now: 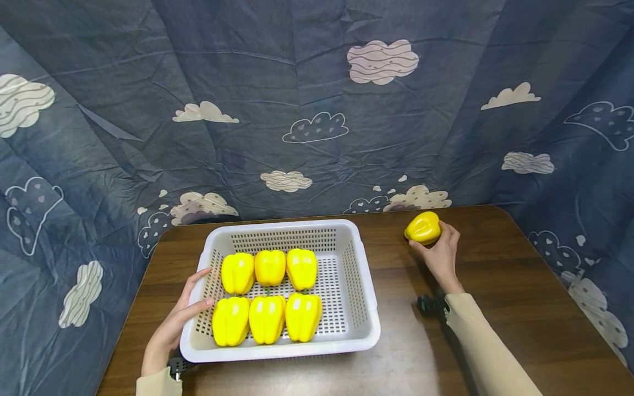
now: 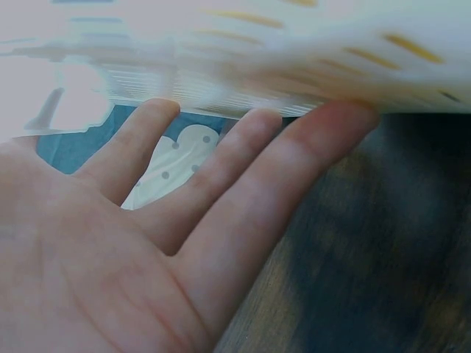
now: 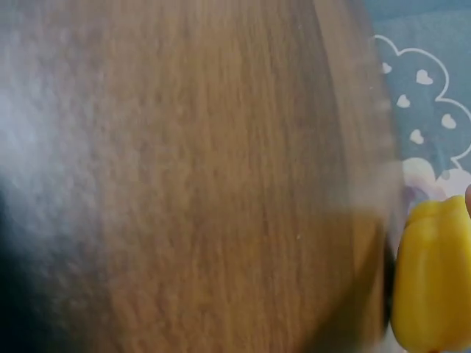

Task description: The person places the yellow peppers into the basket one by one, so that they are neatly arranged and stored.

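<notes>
My right hand (image 1: 442, 254) pinches a yellow bell pepper (image 1: 423, 227) between thumb and fingers near the table's far edge, right of the basket. The right wrist view shows part of that pepper (image 3: 434, 276) and only a sliver of a fingertip. At the left side of a light grey slotted plastic basket (image 1: 369, 286), my left hand (image 1: 175, 319) holds the rim, thumb and a finger over it. Its other fingers (image 2: 235, 162) lie fairly straight below, their tips against the outer wall. Inside the basket, several yellow bell peppers (image 1: 267, 319) stand in two rows toward the left.
The basket rests on a dark brown wooden table (image 1: 396, 352) with rounded far corners. Behind it and along the sides hangs a dark blue curtain (image 1: 317, 165) printed with clouds. Each wrist wears a dark strap device, such as the right wrist camera (image 1: 430, 303).
</notes>
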The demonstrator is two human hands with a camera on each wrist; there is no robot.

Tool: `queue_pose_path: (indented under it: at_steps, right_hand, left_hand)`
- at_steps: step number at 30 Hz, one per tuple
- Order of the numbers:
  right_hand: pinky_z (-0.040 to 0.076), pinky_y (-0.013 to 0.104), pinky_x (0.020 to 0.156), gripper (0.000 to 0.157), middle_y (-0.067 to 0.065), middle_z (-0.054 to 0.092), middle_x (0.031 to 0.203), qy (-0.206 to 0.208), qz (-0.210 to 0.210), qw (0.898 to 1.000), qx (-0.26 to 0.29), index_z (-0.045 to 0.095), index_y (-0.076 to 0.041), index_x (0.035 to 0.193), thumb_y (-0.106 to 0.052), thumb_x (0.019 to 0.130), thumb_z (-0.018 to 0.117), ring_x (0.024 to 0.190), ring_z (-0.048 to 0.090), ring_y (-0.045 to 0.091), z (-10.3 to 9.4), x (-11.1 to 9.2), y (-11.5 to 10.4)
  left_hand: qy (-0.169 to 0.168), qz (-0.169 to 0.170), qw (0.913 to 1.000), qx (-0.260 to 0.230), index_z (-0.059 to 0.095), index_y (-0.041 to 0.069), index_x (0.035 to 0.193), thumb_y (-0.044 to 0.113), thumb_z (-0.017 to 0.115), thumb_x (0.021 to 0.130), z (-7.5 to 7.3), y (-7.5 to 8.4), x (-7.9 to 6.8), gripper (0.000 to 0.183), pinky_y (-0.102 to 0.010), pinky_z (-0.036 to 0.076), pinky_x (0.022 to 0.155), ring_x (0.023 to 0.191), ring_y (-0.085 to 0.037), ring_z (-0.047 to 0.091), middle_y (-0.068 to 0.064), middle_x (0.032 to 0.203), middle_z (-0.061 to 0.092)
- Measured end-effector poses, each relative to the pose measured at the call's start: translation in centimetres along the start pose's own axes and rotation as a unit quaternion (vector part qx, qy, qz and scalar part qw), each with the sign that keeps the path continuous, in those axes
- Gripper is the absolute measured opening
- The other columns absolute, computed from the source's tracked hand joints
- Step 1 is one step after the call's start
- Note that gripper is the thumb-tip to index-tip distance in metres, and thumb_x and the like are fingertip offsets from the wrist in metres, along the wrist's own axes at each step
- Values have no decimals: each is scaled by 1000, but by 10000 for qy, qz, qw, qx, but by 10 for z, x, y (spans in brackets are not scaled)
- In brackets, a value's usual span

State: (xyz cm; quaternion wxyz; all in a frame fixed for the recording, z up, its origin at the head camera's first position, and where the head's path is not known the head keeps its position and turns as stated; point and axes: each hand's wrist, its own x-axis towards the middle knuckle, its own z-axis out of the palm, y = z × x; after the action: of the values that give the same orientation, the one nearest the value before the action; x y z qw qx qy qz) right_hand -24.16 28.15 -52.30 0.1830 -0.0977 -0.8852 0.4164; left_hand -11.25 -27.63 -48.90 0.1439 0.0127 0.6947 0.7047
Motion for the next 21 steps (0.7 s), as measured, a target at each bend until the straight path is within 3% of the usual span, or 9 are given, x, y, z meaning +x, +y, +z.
queue_pose_path:
  at_steps: [10,21]
  right_hand:
    - [25,52,107,87,27,24,137,84,26,9999,-75,25,5,140,-10,75,81,126,29,43,5,7,5]
    - [29,53,104,87,28,30,131,-261,-328,9990,124,29,6,138,-6,71,82,122,34,42,-1,4,7]
  left_hand:
    - [32,-34,10000,24,17,27,145,12,47,93,0,0,0,62,-60,48,82,123,-50,30,-24,151,6]
    - [25,-51,10000,-18,17,27,145,12,47,93,0,1,0,62,-60,47,82,124,-51,29,-23,151,5]
